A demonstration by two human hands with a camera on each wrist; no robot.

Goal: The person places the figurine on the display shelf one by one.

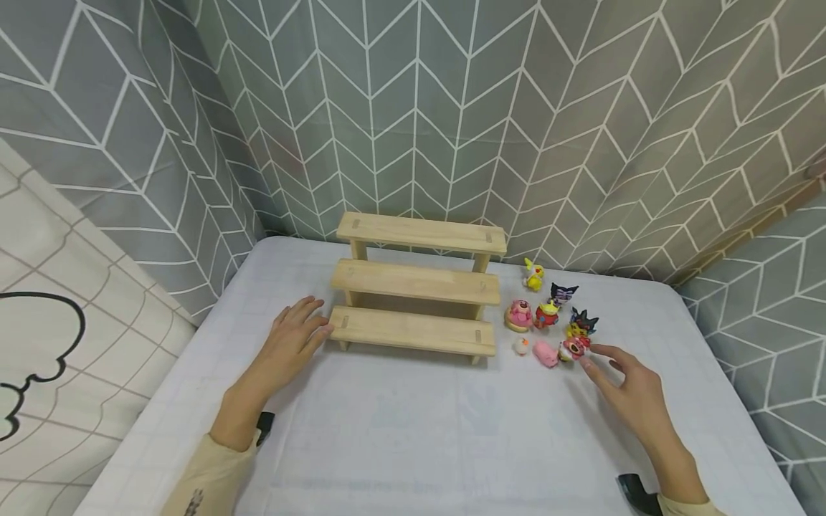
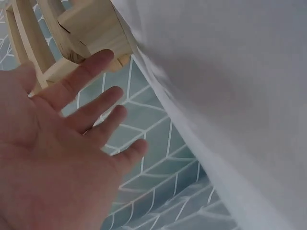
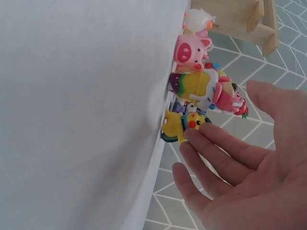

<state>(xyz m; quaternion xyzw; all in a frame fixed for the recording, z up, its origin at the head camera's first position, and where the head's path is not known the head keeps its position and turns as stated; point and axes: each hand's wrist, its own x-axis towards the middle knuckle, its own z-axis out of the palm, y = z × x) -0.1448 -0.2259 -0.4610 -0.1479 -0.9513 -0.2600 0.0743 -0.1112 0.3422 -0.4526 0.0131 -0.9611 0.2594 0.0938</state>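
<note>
The strawberry-hatted bear figure (image 1: pixel 571 349) stood on the right of the bench (image 1: pixel 387 437), at the near edge of a loose cluster. Taking it up well seemed to call for a light pinch round its yellow lower body rather than its hat, then a straight lift, since the pink pig (image 1: pixel 546 353) stood just left and the black-eared yellow figure (image 1: pixel 581 324) just beyond on the far side, both easily toppled.

It lay just left of the right hand (image 1: pixel 632 394), whose thumb and forefinger were parted near its right side; that hand gripped nothing, and whether a fingertip touched it could not be told. The left hand (image 1: pixel 293 340) was well apart, its fingers spread and holding nothing, at the left end of the wooden stand (image 1: pixel 413 330), beside its lowest step; contact there was unclear
</note>
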